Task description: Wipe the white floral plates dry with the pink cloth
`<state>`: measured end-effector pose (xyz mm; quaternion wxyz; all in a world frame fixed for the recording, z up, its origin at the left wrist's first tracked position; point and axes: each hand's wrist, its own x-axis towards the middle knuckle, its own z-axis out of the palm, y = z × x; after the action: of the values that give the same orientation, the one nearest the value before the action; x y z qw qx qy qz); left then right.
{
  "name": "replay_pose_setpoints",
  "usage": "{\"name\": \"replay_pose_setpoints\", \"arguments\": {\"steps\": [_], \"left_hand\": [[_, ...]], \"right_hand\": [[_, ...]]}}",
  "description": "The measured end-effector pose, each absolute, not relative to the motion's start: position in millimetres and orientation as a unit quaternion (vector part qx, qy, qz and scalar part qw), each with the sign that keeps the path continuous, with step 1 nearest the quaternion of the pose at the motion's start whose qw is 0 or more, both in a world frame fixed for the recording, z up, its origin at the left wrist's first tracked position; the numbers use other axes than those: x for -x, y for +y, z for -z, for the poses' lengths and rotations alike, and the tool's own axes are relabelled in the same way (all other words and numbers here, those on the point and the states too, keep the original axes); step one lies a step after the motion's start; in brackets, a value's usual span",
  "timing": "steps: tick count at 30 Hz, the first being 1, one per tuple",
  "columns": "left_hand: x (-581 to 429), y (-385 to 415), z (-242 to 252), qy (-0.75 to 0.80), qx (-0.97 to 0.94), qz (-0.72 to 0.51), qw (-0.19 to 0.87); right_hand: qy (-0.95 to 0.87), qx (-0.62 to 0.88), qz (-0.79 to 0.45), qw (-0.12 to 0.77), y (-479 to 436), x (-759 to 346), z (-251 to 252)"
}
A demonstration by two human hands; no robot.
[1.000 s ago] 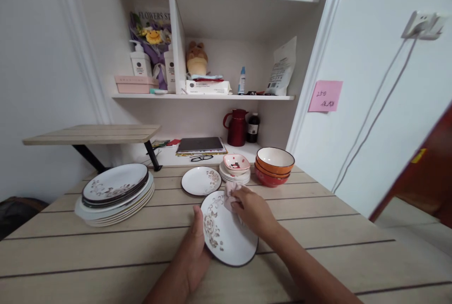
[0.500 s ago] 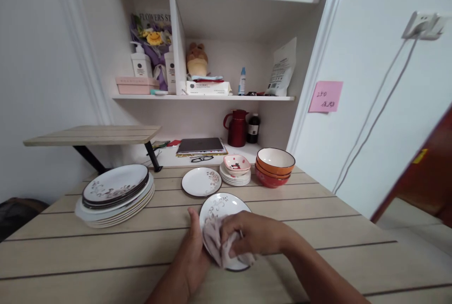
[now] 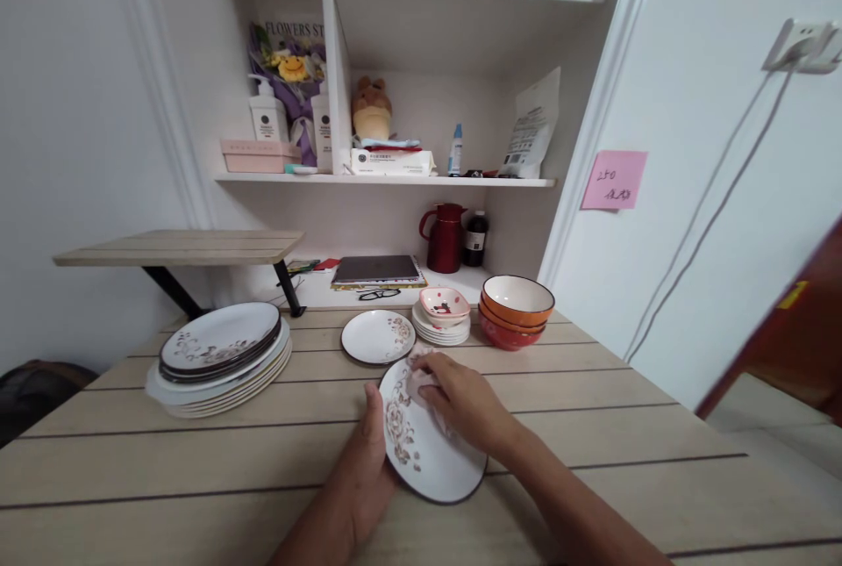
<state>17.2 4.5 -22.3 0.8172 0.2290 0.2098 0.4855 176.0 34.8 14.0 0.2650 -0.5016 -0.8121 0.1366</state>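
- The left hand (image 3: 368, 469) is gripping the left rim of a round white ceramic plate with a dark brown edge and brown flower pattern (image 3: 444, 461); the thumb is lying along the rim, and the fingers are going out of sight underneath.
- The right hand (image 3: 467, 404) is closing its bent fingers on a bunched, pale pinkish cloth (image 3: 417, 380) and is resting it on the plate's upper face, towards the far rim; the hand is covering part of the cloth.
- This plate is tilting above the middle of a pale wood-look tabletop with dark lines (image 3: 611, 408); whether its underside is touching the surface cannot be told.
- A matching round white plate with brown flowers (image 3: 368, 338) is lying flat near the middle of the tabletop's far edge.
- Just right of it, a small square white bowl with a pink rim (image 3: 445, 303) is sitting on a stack of small white plates (image 3: 442, 335).
- Near the far right corner, a stack of round orange and red bowls with white insides (image 3: 517, 311) is standing upright.
- Close to the left edge, a tall stack of larger pale plates, dark-rimmed ones uppermost (image 3: 220, 338), is sitting towards the far left corner.
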Motion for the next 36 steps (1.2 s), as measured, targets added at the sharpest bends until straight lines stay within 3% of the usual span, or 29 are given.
{"name": "replay_pose_setpoints", "arguments": {"steps": [6,11,14,20,23,26,32,36], "left_hand": [[-15.8,-1.1,17.1,0.224,-0.208,-0.468,0.829],[-12.9,4.5,28.4,0.244,-0.202,-0.463,0.828],[-13.1,8.0,32.0,0.225,-0.217,-0.452,0.835],[-15.2,3.7,24.6,0.262,-0.240,-0.474,0.805],[-16.1,1.8,22.2,0.248,-0.246,-0.473,0.809],[-16.2,2.0,22.7,0.229,-0.240,-0.479,0.813],[-15.3,3.3,27.6,0.200,-0.215,-0.503,0.813],[-16.3,3.4,26.7,0.213,-0.216,-0.481,0.822]], "right_hand": [[-0.864,0.377,-0.186,0.276,18.3,-156.0,-21.6],[-0.893,0.315,-0.290,0.139,16.1,-172.6,-28.1],[-0.866,0.364,-0.337,0.059,22.5,-197.5,-30.8],[-0.747,0.615,-0.184,0.171,42.9,-214.9,-25.9],[-0.753,0.601,-0.123,0.237,42.9,-194.5,-17.7],[-0.819,0.483,-0.122,0.285,32.4,-169.7,-13.1],[-0.878,0.316,-0.239,0.269,16.1,-157.3,-22.1],[-0.882,0.313,-0.326,0.135,17.8,-177.1,-31.9]]}}
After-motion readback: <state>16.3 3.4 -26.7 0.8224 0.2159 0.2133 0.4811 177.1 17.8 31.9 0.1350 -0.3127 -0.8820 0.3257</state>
